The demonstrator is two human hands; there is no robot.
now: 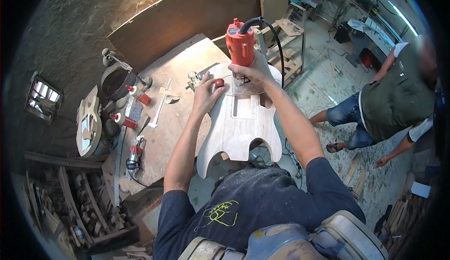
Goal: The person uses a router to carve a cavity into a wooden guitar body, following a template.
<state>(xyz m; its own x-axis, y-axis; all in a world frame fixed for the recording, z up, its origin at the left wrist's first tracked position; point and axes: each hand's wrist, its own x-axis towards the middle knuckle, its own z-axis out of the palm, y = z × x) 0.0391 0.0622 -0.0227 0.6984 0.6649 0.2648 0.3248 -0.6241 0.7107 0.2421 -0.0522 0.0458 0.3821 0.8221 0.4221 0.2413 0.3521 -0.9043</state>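
Note:
A pale wooden electric guitar body lies on the workbench, its two horns pointing toward me and a rectangular pocket cut near its middle. On its far part stands a red handheld router, upright, with a clear base and a black cord arching off to the right. My right hand is wrapped round the router's lower housing. To the left of the base, my left hand has thumb and fingers about a round red knob. Just beyond that hand, a metal clamp sits at the body's left edge.
Glue bottles, a small power tool and a long ruler lie on the bench at left. Another guitar body leans there. A person stands at right. Wood offcuts fill the lower left.

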